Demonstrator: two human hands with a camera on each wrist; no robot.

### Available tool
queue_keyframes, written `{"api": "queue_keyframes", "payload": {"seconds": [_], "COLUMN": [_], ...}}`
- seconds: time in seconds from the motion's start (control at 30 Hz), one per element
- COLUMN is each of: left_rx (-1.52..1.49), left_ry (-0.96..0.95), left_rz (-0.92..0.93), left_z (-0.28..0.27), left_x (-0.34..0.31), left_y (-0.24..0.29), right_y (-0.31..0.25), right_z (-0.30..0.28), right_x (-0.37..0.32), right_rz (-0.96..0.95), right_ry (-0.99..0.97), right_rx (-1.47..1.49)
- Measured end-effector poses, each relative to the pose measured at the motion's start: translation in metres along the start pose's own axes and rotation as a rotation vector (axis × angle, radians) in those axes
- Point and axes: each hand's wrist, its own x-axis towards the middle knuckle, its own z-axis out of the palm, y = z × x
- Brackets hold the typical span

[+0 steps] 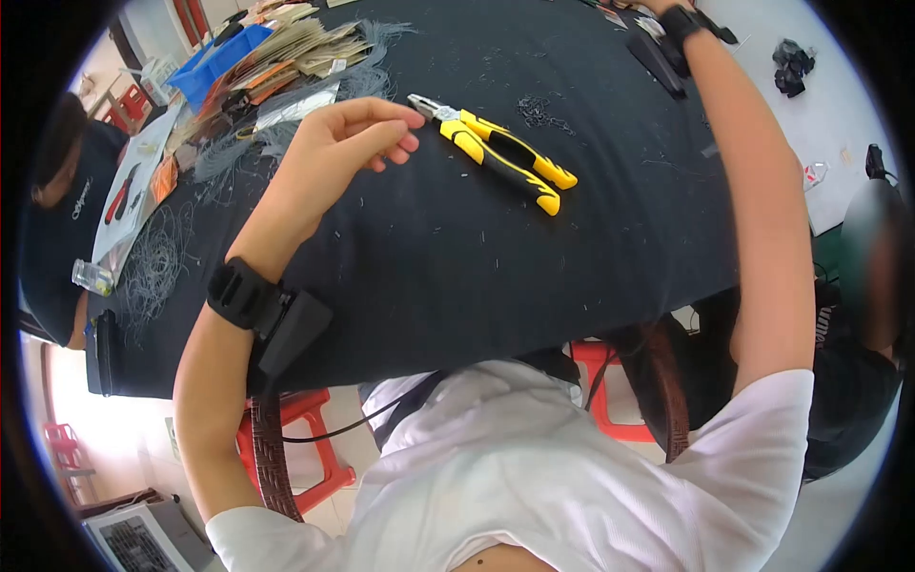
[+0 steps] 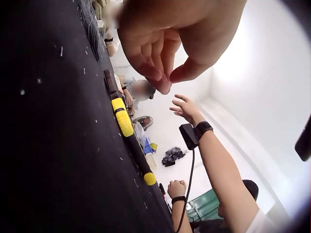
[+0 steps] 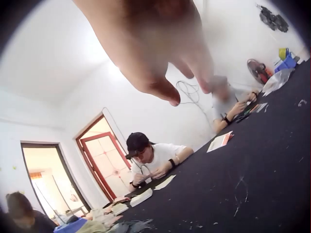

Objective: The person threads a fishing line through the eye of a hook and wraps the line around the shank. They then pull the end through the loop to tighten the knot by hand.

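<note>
Combination pliers (image 1: 491, 148) with yellow and black handles lie on the black tablecloth (image 1: 429, 286), their metal head toward the far left. My left hand (image 1: 348, 143) hovers beside that head, fingers bent and thumb near the fingertips. In the left wrist view, nothing shows between the fingers of the left hand (image 2: 170, 53), and the pliers (image 2: 122, 118) appear side-on below it. My right arm reaches to the far right, where the head view's top edge cuts off the hand. Raised in the right wrist view, the right hand (image 3: 160, 53) has loosely extended fingers and holds nothing visible.
A small dark wire tangle (image 1: 543, 112) lies beyond the pliers. Far left are a blue bin (image 1: 214, 65), stacked cards (image 1: 305, 48) and loose grey strands (image 1: 157, 257). A black case (image 1: 656, 65) lies near the right forearm. Other people sit around the table.
</note>
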Motion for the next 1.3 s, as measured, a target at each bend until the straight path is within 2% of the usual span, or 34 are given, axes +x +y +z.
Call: {"api": "queue_keyframes", "payload": {"seconds": [0.03,0.07,0.1,0.13,0.17,0.23,0.27,0.33,0.4,0.5,0.7,0.73,0.83,0.9,0.93,0.97,1.0,1.1,1.13,1.2,1.3], "left_rx": [0.005,0.014,0.026,0.021,0.018,0.012,0.004,-0.003,0.003,0.009,0.064,0.097,0.039,0.050,0.059,0.028,-0.013,-0.191,-0.269,-0.370,-0.224], "left_ry": [-0.010,-0.007,-0.015,-0.018,-0.024,-0.042,-0.049,-0.060,-0.068,-0.074,-0.055,-0.041,0.091,0.120,0.140,0.150,0.202,0.373,0.449,0.476,0.234], "left_rz": [0.008,0.025,0.043,0.045,0.046,0.045,0.038,0.017,-0.024,-0.034,-0.045,-0.032,0.010,-0.009,-0.014,0.005,0.032,0.159,0.205,0.251,0.100], "left_z": [0.002,0.002,0.002,0.002,0.003,0.004,0.005,0.006,0.007,0.006,0.006,0.006,0.009,0.005,0.002,-0.002,-0.007,-0.034,-0.041,-0.052,-0.065], "left_x": [0.000,-0.005,-0.004,-0.004,-0.003,-0.003,-0.003,-0.001,-0.001,0.000,0.000,0.001,0.002,0.000,0.000,0.000,0.001,0.009,0.009,0.007,0.000], "left_y": [-0.001,0.001,0.004,0.004,0.002,0.002,0.002,0.003,0.003,0.001,-0.003,0.000,0.002,0.008,0.011,0.013,0.017,0.021,0.025,0.034,0.034], "right_y": [-0.013,-0.011,0.008,-0.005,-0.012,-0.009,-0.008,-0.007,-0.003,0.002,0.004,-0.004,-0.054,-0.117,-0.158,-0.176,-0.192,-0.219,-0.223,-0.223,-0.212], "right_z": [-0.005,-0.003,0.015,0.011,0.010,0.014,0.018,0.025,0.037,0.049,0.048,0.038,-0.012,-0.063,-0.102,-0.114,-0.116,-0.081,-0.061,-0.017,0.041], "right_x": [-0.016,-0.042,-0.061,-0.083,-0.106,-0.139,-0.153,-0.180,-0.194,-0.201,-0.198,-0.192,-0.165,-0.152,-0.149,-0.146,-0.145,-0.128,-0.123,-0.113,-0.112], "right_rz": [0.019,-0.139,-0.071,-0.024,0.087,0.141,0.153,0.096,0.129,0.222,0.125,0.046,-0.147,-0.346,-0.200,-0.350,-0.406,-0.451,-0.420,-0.319,-0.111], "right_ry": [-0.102,-0.246,-0.282,-0.401,-0.499,-0.608,-0.587,-0.429,-0.376,-0.346,-0.312,-0.271,-0.258,-0.068,-0.101,0.134,0.209,0.210,0.173,0.100,0.017], "right_rx": [-0.027,-0.150,-0.007,-0.105,-0.067,-0.049,-0.093,-0.004,-0.078,0.057,0.070,0.169,0.463,0.334,0.517,0.437,0.521,0.960,1.095,1.335,1.552]}}
